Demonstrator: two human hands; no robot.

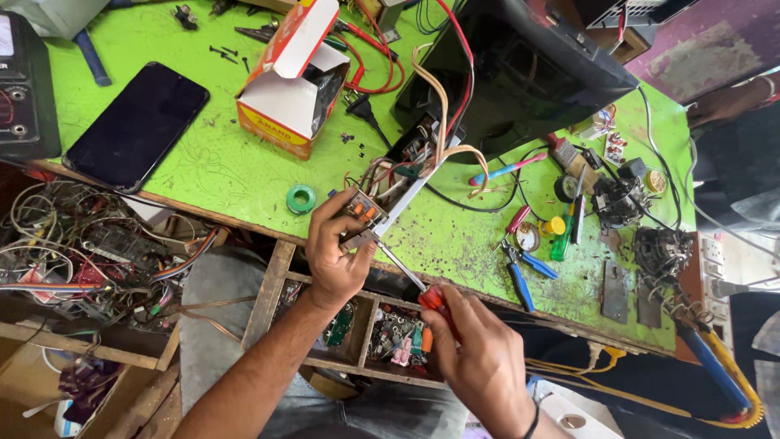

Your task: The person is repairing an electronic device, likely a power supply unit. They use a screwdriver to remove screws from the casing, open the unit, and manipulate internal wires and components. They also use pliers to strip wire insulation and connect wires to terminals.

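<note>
My left hand (335,248) grips the near end of a circuit board (388,193) with orange parts and many wires, at the front edge of a green table (227,167). My right hand (479,358) holds a screwdriver with a red handle (433,299). Its metal shaft (396,264) runs up-left, and the tip meets the board beside my left thumb. Beige and red wires (443,106) lead from the board into a black device casing (520,73) behind it.
A dark phone (138,122) lies at the left, an open orange-and-white carton (292,89) behind, a green tape roll (301,198) near my left hand. Blue-handled pliers (520,272), small tools and parts lie at the right. Tangled wires (81,244) fill the lower left. A wooden tray of components (382,333) sits below the table edge.
</note>
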